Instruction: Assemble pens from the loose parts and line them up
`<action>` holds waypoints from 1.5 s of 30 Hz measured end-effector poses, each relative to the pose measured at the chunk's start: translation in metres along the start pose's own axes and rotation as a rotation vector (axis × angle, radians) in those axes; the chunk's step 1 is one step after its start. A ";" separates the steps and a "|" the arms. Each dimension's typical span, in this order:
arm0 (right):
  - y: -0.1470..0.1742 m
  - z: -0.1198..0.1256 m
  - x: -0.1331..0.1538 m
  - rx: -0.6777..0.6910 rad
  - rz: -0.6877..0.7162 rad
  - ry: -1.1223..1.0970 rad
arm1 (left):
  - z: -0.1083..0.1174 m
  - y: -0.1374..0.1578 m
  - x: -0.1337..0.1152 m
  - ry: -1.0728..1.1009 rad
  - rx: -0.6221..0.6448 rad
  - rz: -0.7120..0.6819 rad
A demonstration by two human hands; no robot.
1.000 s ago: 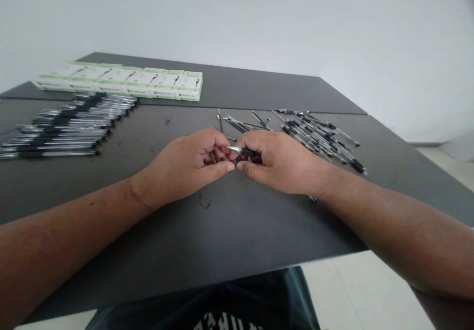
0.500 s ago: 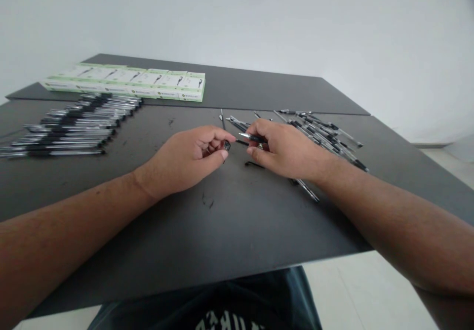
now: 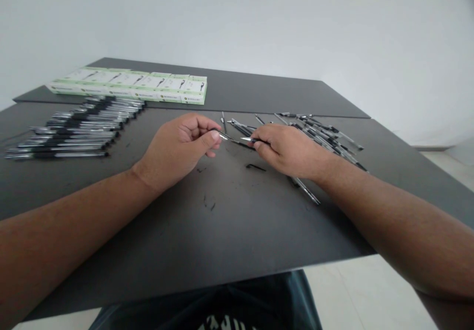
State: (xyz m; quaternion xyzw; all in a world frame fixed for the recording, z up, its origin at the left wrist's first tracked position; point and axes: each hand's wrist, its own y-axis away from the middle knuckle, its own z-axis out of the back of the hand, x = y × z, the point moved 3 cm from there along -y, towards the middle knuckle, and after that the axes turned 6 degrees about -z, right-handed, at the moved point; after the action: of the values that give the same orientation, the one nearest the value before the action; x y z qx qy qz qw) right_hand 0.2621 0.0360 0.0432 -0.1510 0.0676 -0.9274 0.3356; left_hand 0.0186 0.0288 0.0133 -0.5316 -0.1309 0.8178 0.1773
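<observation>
My left hand pinches a small clear-and-black pen cap between thumb and forefinger, its other fingers curled loosely. Across a short gap, my right hand is closed on a pen with its silver tip pointing left at the cap. Most of that pen's barrel is hidden in my fingers. A thin black clip-like piece lies on the table just below my right hand. Beyond and beside the right hand spreads a loose pile of pens.
Rows of pens with black grips lie side by side at the left. Behind them, several white-and-green boxes stand in a line on the dark table. Small black scraps lie near the middle.
My left hand has drawn slightly left and turned, so the cap shows more clearly. The right hand keeps nearly the same place, its pen still pointing left.
</observation>
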 end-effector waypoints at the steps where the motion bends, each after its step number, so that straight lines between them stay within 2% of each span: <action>1: 0.000 -0.001 -0.001 0.003 0.003 0.011 | -0.001 0.000 0.002 0.059 -0.020 0.009; 5: 0.000 -0.003 -0.001 0.027 0.023 0.040 | -0.006 0.001 0.005 0.219 -0.032 0.063; 10: 0.002 -0.003 0.003 0.047 0.035 0.051 | -0.008 0.003 0.002 0.175 0.059 0.086; 15: 0.001 -0.003 0.004 0.056 0.036 0.050 | -0.009 0.005 -0.004 0.121 0.103 0.086; 24: 0.002 -0.002 0.010 0.099 0.037 0.058 | -0.014 0.006 -0.006 0.146 0.147 0.125; 30: 0.004 -0.003 0.016 0.110 0.057 0.066 | -0.015 0.010 -0.004 0.012 0.209 0.037; 34: 0.005 -0.002 0.015 0.050 0.042 0.025 | -0.014 0.012 -0.005 -0.060 0.218 -0.012; 37: 0.006 0.000 0.014 0.007 0.009 0.012 | -0.014 0.012 -0.008 -0.086 0.228 -0.019; 45: 0.005 0.003 0.017 0.027 0.004 0.058 | -0.010 0.011 -0.014 -0.192 0.235 -0.012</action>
State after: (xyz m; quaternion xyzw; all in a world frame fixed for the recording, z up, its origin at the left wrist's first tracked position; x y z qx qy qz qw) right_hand 0.2536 0.0215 0.0489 -0.1193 0.0651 -0.9316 0.3372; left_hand 0.0315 0.0136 0.0162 -0.4257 -0.0538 0.8735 0.2299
